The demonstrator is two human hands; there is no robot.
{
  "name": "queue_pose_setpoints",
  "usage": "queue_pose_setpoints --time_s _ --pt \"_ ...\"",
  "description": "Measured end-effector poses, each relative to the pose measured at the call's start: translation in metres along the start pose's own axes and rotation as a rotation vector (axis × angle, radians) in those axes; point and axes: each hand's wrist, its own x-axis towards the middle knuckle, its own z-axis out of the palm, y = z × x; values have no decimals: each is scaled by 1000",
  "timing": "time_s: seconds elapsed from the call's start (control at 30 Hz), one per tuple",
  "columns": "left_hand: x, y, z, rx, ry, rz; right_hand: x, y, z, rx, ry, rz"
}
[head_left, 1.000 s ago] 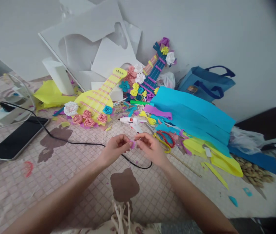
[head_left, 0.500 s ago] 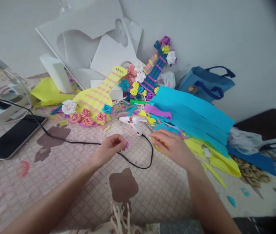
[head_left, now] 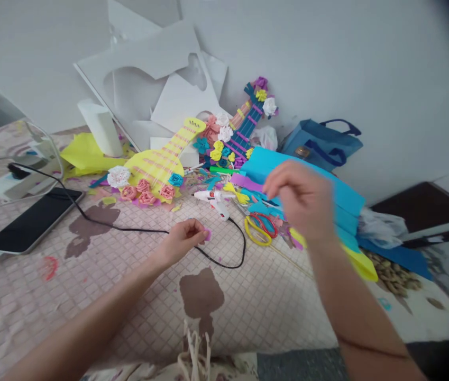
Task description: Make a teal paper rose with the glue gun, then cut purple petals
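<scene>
My left hand (head_left: 184, 238) is closed in a pinch on a small piece of purple paper (head_left: 208, 234), just above the tablecloth. My right hand (head_left: 301, 196) is raised over the blue paper (head_left: 343, 196), its fingers bent and blurred by motion. Its fingertips overlap the end of a purple paper strip (head_left: 246, 182); whether they grip it I cannot tell. Scissors with yellow and red handles (head_left: 258, 236) lie below that hand. Between my hands, a white glue gun (head_left: 218, 202) rests on its side, its black cord (head_left: 244, 254) looping toward me.
A yellow paper guitar (head_left: 156, 161) with paper flowers lies behind, beside a dark blue one (head_left: 244, 129). A phone (head_left: 34, 219) and a power strip (head_left: 14, 180) are at left. A blue bag (head_left: 319, 143) and peanuts (head_left: 394, 275) sit at right.
My right hand has moved up and away from the scissors, whose handles now show. My left hand keeps its pinch on the purple paper. The view has shifted slightly.
</scene>
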Motion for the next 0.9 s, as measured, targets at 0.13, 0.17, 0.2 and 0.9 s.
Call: queue_pose_setpoints --time_s 0.13,0.17,0.2,0.9 --pt "-1 -1 2 6 -17 28 -48 37 79 354 -267 380" --pt "-2 -2 3 7 -21 34 -59 42 92 380 -307 403" --pt "-2 -3 3 9 -26 39 -68 45 101 434 -347 443" --pt "-16 5 19 73 77 220 -103 32 120 1023 -319 846"
